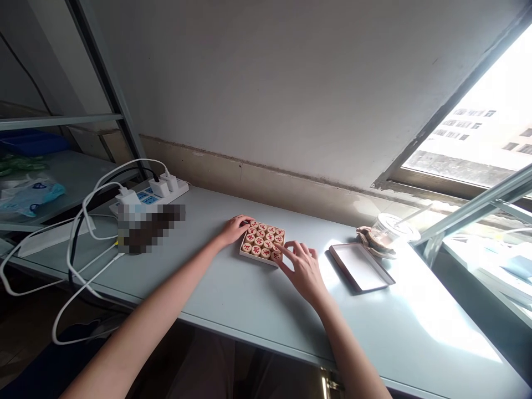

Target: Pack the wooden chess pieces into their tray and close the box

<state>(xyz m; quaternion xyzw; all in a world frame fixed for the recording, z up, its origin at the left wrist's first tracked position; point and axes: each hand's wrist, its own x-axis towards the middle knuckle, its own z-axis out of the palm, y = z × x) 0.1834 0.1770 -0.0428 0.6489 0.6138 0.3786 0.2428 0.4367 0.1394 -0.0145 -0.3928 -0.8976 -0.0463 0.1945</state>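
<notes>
A shallow box [258, 259] of round wooden Chinese chess pieces [260, 233] with red characters sits on the grey desk in front of me. My left hand [235, 230] is curled against its far left corner, with fingertips on the edge. At the near right corner my right hand [302, 267] has thumb and forefinger around a corner chess piece [276, 256], which still lies among the others. The remaining fingers of that hand are raised and bent. To the right lies the open box lid [362, 267], hollow side up.
A lidded plastic cup [393, 227] with a straw stands beside a brown crumpled item [369, 241] at the back right. On the left are a power strip [177, 191], white cables [78, 249] and a blurred dark object [149, 230]. A wall [257, 111] runs behind the desk.
</notes>
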